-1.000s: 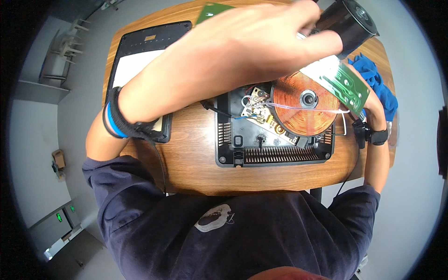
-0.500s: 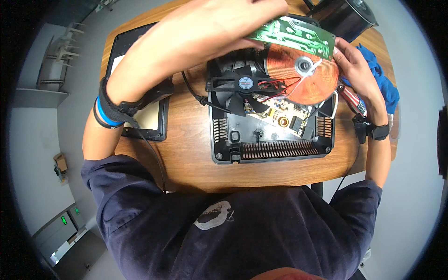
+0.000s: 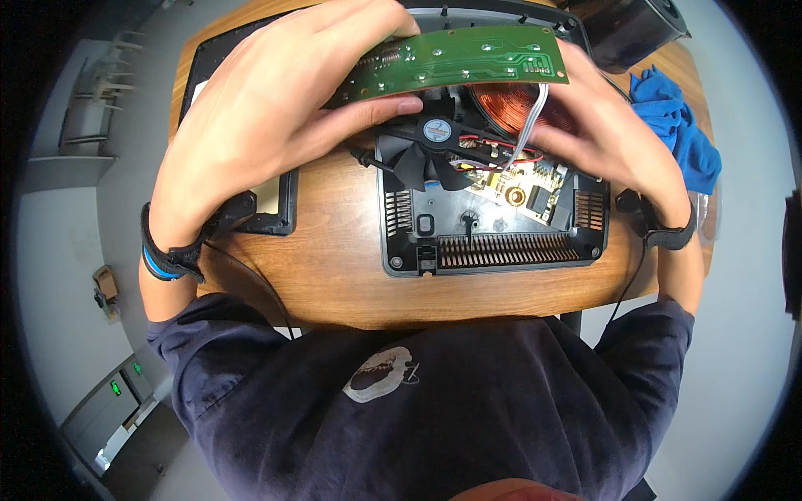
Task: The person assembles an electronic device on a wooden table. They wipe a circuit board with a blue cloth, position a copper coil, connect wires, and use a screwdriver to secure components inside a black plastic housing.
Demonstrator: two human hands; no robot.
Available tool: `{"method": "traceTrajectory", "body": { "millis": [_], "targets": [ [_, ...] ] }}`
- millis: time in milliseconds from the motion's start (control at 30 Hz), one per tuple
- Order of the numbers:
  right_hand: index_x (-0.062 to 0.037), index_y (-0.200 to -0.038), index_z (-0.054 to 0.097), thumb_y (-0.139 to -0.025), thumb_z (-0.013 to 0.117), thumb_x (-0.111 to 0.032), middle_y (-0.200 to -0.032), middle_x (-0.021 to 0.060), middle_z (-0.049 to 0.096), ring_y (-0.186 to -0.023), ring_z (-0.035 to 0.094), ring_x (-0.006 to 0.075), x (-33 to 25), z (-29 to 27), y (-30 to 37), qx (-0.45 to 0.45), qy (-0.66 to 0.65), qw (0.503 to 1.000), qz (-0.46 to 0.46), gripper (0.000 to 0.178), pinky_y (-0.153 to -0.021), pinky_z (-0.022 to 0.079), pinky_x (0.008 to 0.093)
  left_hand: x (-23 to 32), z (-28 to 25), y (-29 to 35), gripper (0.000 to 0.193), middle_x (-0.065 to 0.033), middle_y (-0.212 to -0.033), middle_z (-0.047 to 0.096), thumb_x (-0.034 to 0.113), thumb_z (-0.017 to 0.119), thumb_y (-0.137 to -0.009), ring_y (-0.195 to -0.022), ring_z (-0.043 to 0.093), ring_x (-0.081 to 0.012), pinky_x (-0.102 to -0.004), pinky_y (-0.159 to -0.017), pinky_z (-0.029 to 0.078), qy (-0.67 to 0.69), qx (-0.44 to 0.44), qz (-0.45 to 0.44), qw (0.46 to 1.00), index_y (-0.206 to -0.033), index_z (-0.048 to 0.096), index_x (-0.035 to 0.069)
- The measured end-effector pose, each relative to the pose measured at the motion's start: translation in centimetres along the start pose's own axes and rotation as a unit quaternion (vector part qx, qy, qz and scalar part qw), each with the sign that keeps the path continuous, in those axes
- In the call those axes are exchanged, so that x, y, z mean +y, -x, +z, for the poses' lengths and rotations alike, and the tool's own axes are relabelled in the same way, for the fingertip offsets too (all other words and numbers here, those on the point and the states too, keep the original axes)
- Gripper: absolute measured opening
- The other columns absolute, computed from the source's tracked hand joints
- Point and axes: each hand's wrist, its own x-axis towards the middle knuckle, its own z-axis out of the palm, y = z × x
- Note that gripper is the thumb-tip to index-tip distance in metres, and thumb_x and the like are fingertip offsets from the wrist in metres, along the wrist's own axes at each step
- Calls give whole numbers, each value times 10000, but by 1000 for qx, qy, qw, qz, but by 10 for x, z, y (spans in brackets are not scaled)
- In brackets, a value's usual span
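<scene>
A long green circuit board [image 3: 459, 63] is raised over the open black housing [image 3: 501, 260], its soldered side showing. My left hand [image 3: 309, 92] grips its left end, thumb along the lower edge. At the right end is my right hand [image 3: 606, 125], its fingers partly hidden behind the board and its thumb below, near a white wire bundle [image 3: 535, 113] hanging from the board. Under them lies a copper coil [image 3: 501, 108], mostly covered. Left of the coil sits a black fan [image 3: 436, 131] with red wires, and a component board [image 3: 526, 196] lies below the coil.
A black-framed panel [image 3: 284, 204] lies at the left of the wooden table [image 3: 334, 250]. A blue cloth [image 3: 681, 125] is on the right. Behind it stands a dark container [image 3: 631, 33]. Thin cords run from both wrist straps.
The circuit board has shifted left and turned more level, exposing the white wires. My left hand has moved left and nearer, now with its thumb in sight. My right hand has moved inward over the coil.
</scene>
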Motion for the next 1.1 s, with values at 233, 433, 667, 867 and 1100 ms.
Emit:
{"method": "traceTrajectory", "body": {
  "millis": [233,433,667,867,1100],
  "targets": [
    [-215,-1648,599,-831,808,37,-1716,160,520,-1548,519,433,-14,10,-40,-115,-111,977,-144,881,-1256,474,561,2,-5,9,553,-178,-1237,742,171,931,-861,-1159,728,-414,-475,-1015,571,-18,7,24,1000,-1332,688,14],
    [-216,-1592,645,-829,860,-28,-1561,119,667,-1461,610,405,-12,15,-60,-95,-14,975,-201,815,-1210,511,507,1,-4,19,580,-191,-1240,742,105,920,-861,-1156,737,-415,-464,-1003,584,-7,55,44,998,-1380,678,10],
    [-131,-1504,677,-786,948,-155,-1519,153,679,-1406,643,413,-11,7,-70,-83,77,983,-143,767,-1172,554,502,0,-6,27,492,-179,-1171,737,99,879,-941,-1065,751,-343,-408,-929,590,66,57,1,996,-1376,668,11],
    [-113,-1606,561,-965,820,-139,-1542,250,634,-1246,730,423,5,-12,-86,-51,6,971,-232,692,-1063,634,467,-3,-13,41,559,-165,-1239,752,80,891,-940,-1114,764,-328,-401,-973,590,41,55,-43,997,-1447,663,26],
    [-139,-1577,639,-804,930,-86,-1607,153,627,-1459,595,422,7,5,-79,-105,-2,982,-157,828,-1199,541,508,-7,-9,40,543,-171,-1266,752,106,870,-967,-1121,763,-347,-407,-987,591,24,68,-38,997,-1460,659,21]
  ]
}}
